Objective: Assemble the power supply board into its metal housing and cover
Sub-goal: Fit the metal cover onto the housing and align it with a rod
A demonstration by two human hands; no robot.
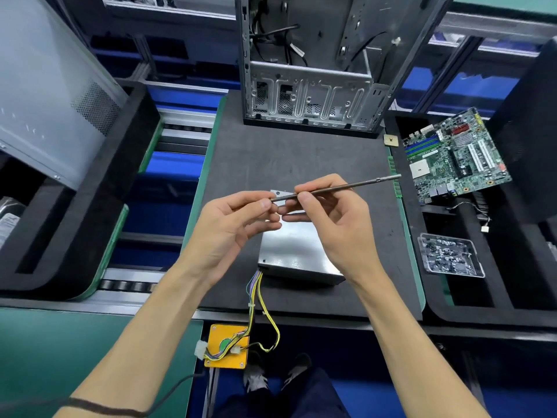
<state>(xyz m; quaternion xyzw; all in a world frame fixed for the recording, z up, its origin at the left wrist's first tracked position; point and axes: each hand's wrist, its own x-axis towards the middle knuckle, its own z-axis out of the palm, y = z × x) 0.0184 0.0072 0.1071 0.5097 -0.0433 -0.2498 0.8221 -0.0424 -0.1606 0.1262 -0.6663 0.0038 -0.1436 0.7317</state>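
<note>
- Steel-grey and closed, the rectangular metal power supply housing (297,251) is lying on the black foam work mat (301,158), directly under both hands, with its cover apparently already on.
- Its bundle of yellow, purple and green wires (256,300) is trailing out of the near end toward 6 o'clock, over the mat's edge, to white connectors resting by a small orange square plate (226,346).
- Above the housing, the right hand (334,224) is pinching a long thin dark metal screwdriver shaft (337,188) between thumb and forefinger, its far end pointing toward 2 o'clock.
- Meeting it, the left hand (229,227) is curling its fingertips at the shaft's near end – whether a screw is being held there is too small to tell.
- At 12 o'clock an open bare-metal computer chassis (310,73) is standing upright; at 2 o'clock a green motherboard (455,155) is lying flat, and at 3 o'clock a clear plastic tray of small screws (450,256) is waiting.
- Risks, as I judge them: a screw seated loosely on the tip could be dropping onto the mat or rolling off as the shaft is swung down – a tilted bit would cause that.
- Driving at an angle could be cross-threading the hole or scratching the cover.
- Dangling wires could be snagging a forearm and dragging the housing toward the edge.
</note>
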